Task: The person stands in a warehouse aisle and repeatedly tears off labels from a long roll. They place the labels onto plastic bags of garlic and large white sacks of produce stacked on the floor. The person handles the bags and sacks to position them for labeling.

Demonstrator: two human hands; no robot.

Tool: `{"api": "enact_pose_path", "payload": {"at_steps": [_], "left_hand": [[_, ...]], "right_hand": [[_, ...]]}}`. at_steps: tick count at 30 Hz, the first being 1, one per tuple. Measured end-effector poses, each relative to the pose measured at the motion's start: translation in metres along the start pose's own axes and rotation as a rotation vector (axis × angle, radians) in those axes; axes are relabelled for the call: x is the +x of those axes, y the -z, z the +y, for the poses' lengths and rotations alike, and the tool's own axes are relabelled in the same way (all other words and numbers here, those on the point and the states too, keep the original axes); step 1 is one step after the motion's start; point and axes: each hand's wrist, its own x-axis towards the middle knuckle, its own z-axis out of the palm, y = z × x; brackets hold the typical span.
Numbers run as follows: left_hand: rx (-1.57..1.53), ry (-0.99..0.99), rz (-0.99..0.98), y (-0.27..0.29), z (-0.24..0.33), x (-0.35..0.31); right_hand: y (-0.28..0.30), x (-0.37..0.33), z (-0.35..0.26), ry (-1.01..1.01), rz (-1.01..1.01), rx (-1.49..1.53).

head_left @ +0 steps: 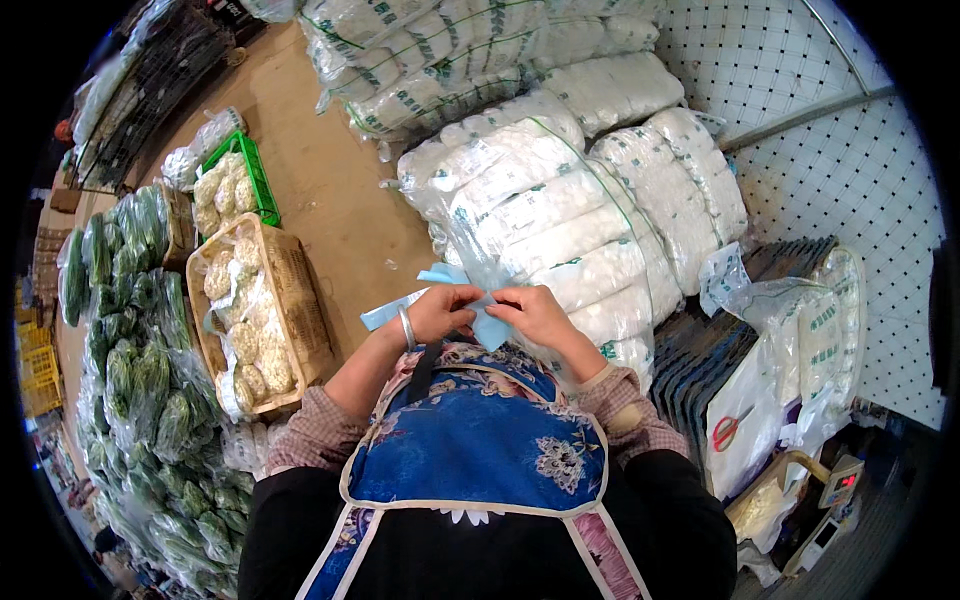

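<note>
L hand (438, 314) & R hand (540, 316) pinch light-blue sheet (491, 332) w/ fingertips; step looks like two-handed sheet handling; next move prob. calls for steady grips.

Both hands' fingers (513, 297) partly hide the pale blue sheet (490, 332).

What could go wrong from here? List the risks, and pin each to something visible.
1. The left grip and right grip seem to hold the light blue sheet by fingertips only, so it might slip or tear.
2. The red-handled scissors lie loose on white sheeting; a bump could send them sliding.
3. Clear plastic on the white packs reaches close to the fingers and could snag.
</note>
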Motion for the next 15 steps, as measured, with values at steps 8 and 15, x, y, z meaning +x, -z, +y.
{"api": "enact_pose_path", "payload": {"at_steps": [8,15], "left_hand": [[0.103,0.120,-0.117,0.009,-0.006,0.030],[-0.008,0.153,-0.145,0.004,0.017,0.049]], "right_hand": [[0.029,0.002,0.061,-0.295,-0.044,0.612],[0.027,0.011,0.055,-0.203,0.017,0.382]]}}
